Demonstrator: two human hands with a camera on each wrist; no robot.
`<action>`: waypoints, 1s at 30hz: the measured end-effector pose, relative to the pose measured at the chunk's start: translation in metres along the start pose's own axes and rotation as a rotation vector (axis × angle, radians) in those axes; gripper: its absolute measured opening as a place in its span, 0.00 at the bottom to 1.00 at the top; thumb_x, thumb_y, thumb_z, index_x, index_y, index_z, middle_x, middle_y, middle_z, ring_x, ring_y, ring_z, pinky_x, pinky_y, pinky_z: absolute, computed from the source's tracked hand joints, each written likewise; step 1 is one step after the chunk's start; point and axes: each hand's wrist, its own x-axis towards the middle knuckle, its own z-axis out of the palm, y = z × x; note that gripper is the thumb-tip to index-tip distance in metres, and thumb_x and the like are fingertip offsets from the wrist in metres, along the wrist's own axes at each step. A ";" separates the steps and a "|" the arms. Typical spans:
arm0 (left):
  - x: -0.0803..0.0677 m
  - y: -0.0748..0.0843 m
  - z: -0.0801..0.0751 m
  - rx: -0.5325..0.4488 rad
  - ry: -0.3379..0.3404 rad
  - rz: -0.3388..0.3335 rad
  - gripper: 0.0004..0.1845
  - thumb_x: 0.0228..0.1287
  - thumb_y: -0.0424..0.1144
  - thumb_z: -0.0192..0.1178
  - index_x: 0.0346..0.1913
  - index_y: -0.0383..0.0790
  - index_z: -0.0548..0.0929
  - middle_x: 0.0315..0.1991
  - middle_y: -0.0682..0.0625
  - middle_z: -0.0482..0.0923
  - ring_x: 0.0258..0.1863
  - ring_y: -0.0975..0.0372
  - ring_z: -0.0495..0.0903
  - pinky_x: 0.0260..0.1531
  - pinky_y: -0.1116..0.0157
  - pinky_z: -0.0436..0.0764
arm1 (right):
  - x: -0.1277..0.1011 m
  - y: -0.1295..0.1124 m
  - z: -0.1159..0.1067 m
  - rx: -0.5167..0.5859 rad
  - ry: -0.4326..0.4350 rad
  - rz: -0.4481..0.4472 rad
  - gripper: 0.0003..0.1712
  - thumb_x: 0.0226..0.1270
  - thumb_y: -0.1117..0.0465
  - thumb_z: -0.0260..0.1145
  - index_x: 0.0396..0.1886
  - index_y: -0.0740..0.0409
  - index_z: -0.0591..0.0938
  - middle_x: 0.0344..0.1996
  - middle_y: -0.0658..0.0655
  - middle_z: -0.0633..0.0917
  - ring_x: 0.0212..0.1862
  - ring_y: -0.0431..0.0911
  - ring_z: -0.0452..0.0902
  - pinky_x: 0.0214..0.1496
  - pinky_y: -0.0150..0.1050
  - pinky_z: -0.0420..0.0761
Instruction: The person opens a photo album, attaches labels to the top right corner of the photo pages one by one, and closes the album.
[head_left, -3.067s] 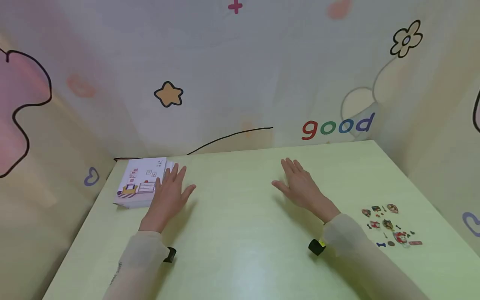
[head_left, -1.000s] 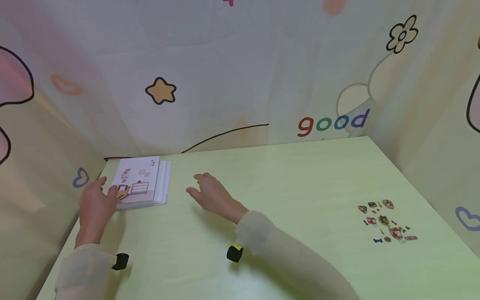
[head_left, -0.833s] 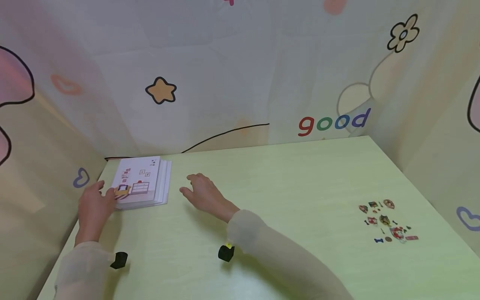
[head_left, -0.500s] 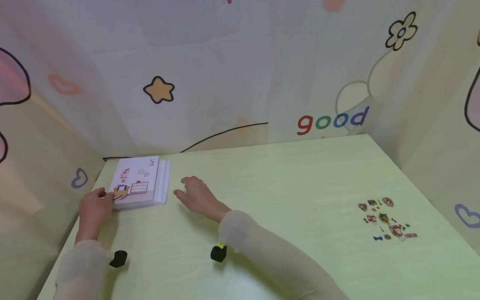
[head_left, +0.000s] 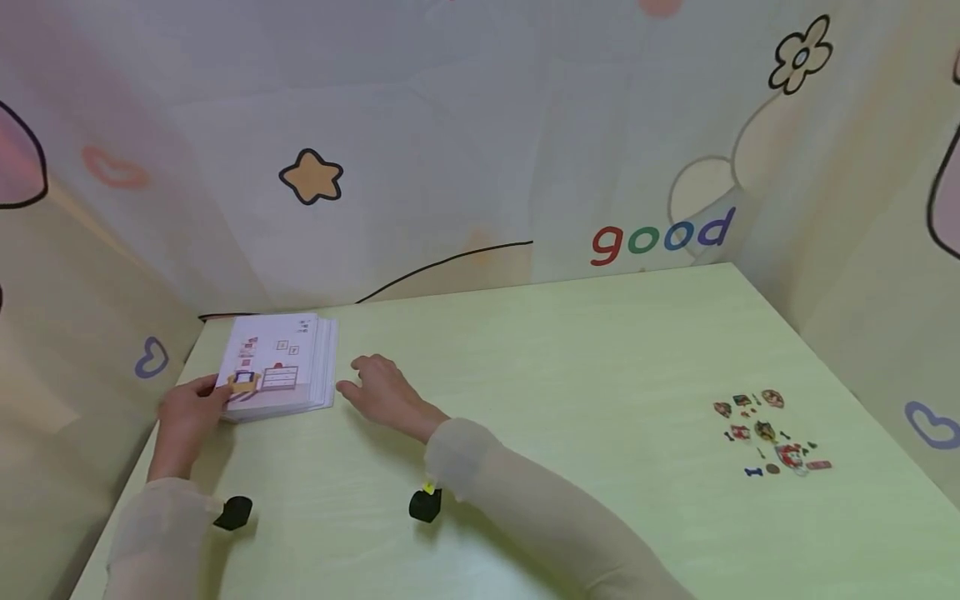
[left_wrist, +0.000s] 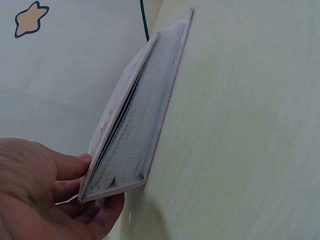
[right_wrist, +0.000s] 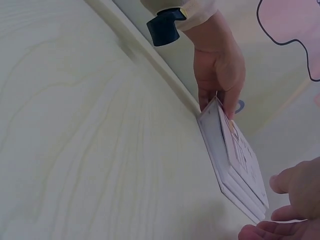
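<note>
A thick book (head_left: 273, 354) with a pale illustrated cover lies flat at the back left of the table. My left hand (head_left: 186, 415) grips its near left corner, thumb on the cover and fingers curled at the edge. In the left wrist view, page edges show between the covers of the book (left_wrist: 135, 125), which part slightly. My right hand (head_left: 384, 398) hovers just off the book's right side, fingers loosely bent and holding nothing. From the right wrist, the right hand's fingers (right_wrist: 285, 214) appear beside the far end of the book (right_wrist: 240, 160).
Several small cartoon stickers (head_left: 765, 431) lie spread on the right part of the pale table (head_left: 570, 375). Printed cloth (head_left: 450, 150) rises behind the table and along both sides. A small black camera hangs below each wrist.
From over the table, my left hand has gone left to the book's near corner and taken hold. My right hand has come across leftward to the book's right side. The stickers stay put.
</note>
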 end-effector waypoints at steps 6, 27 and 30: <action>-0.006 0.008 0.004 -0.033 -0.138 0.005 0.33 0.81 0.44 0.51 0.76 0.23 0.60 0.70 0.26 0.65 0.55 0.45 0.69 0.47 0.59 0.73 | 0.000 0.000 0.002 -0.001 -0.006 0.044 0.24 0.76 0.54 0.66 0.61 0.67 0.82 0.51 0.58 0.85 0.48 0.45 0.76 0.51 0.32 0.76; -0.025 0.021 0.011 0.017 -0.268 0.030 0.37 0.82 0.46 0.51 0.78 0.24 0.53 0.73 0.25 0.59 0.61 0.40 0.65 0.63 0.42 0.68 | 0.001 0.002 0.010 -0.210 -0.082 0.041 0.22 0.75 0.50 0.68 0.57 0.63 0.85 0.39 0.51 0.74 0.42 0.42 0.68 0.40 0.28 0.68; -0.027 0.020 0.013 0.028 -0.270 0.049 0.37 0.81 0.46 0.51 0.78 0.23 0.54 0.74 0.25 0.58 0.63 0.40 0.64 0.66 0.40 0.65 | 0.000 0.004 0.008 -0.175 -0.088 0.031 0.19 0.75 0.52 0.68 0.52 0.63 0.87 0.38 0.51 0.74 0.41 0.42 0.68 0.39 0.28 0.68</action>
